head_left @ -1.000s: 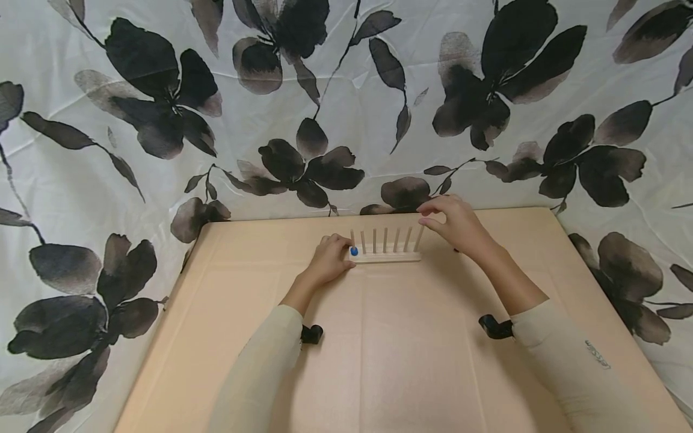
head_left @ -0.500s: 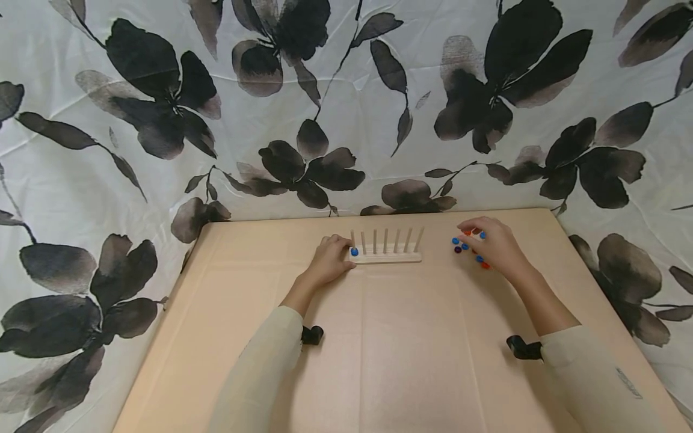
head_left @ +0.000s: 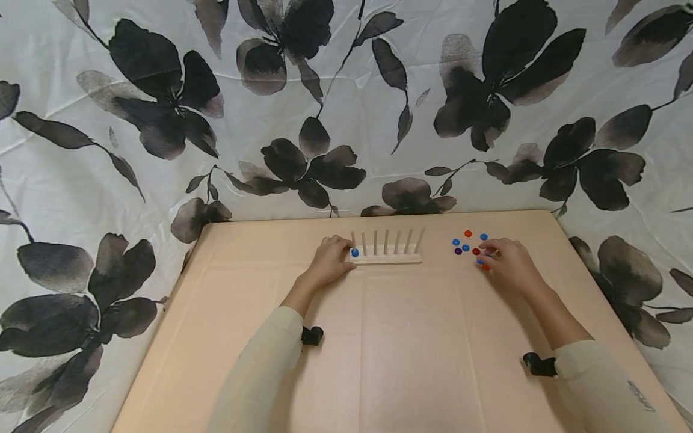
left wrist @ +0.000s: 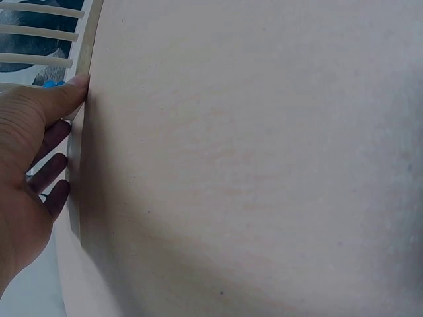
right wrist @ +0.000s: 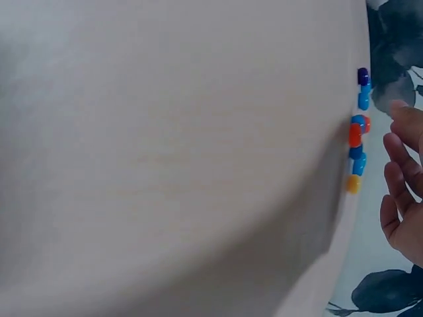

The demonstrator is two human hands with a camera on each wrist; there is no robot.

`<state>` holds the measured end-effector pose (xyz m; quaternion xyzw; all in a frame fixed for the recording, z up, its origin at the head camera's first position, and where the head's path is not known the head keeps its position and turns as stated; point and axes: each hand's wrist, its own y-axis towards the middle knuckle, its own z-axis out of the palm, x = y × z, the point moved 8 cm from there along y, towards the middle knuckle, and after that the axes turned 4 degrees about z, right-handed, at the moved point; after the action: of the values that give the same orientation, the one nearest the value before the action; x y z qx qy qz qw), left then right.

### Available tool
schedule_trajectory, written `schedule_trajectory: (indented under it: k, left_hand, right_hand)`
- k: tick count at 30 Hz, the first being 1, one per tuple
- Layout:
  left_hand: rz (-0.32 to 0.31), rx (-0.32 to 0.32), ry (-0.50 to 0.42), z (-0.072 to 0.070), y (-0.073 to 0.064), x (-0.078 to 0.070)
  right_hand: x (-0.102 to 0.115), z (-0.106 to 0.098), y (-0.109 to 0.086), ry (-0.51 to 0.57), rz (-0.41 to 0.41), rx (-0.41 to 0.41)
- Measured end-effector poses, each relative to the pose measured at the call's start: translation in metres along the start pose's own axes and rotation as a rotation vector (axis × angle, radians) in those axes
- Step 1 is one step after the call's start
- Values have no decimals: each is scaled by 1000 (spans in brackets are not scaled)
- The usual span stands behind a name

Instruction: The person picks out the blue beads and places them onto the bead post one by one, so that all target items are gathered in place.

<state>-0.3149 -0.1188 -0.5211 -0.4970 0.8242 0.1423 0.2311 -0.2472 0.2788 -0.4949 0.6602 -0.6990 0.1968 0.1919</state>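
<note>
A wooden peg rack (head_left: 387,258) with a row of upright pegs stands near the table's back edge. My left hand (head_left: 329,260) grips its left end; in the left wrist view the thumb presses the front of the base, the other fingers lying toward the far side. A blue bead (head_left: 355,252) sits low at the leftmost peg, right by the fingertips. Off to the right, my right hand (head_left: 508,263) hovers at a loose group of beads, among them a red bead (head_left: 468,233), a purple bead (head_left: 458,251) and a yellow bead (right wrist: 353,183). Its fingers are relaxed and apart, nothing visible between them.
The wide tan table (head_left: 411,349) stretches toward me from the rack and beads. Behind it hangs a white cloth (head_left: 390,114) with dark flowers. Small black devices are strapped at both wrists, the right one (head_left: 539,365) over the table.
My right hand has left the rack's rightmost peg and moved right and toward me to the beads, uncovering several of them. The left hand stays on the rack.
</note>
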Motion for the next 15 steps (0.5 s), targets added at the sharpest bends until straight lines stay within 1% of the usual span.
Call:
schedule_trajectory:
  k: [4, 6, 12, 15]
  left_hand:
    - [2, -1, 6, 0, 0, -1]
    - [4, 0, 6, 1, 0, -1]
    - [-3, -4, 3, 1, 0, 0]
    - [-9, 2, 5, 2, 0, 1]
  right_hand:
    - [-12, 9, -1, -34, 31, 30]
    - [-16, 12, -1, -55, 36, 32]
    - [-16, 15, -1, -83, 14, 16]
    - [-16, 16, -1, -86, 20, 15]
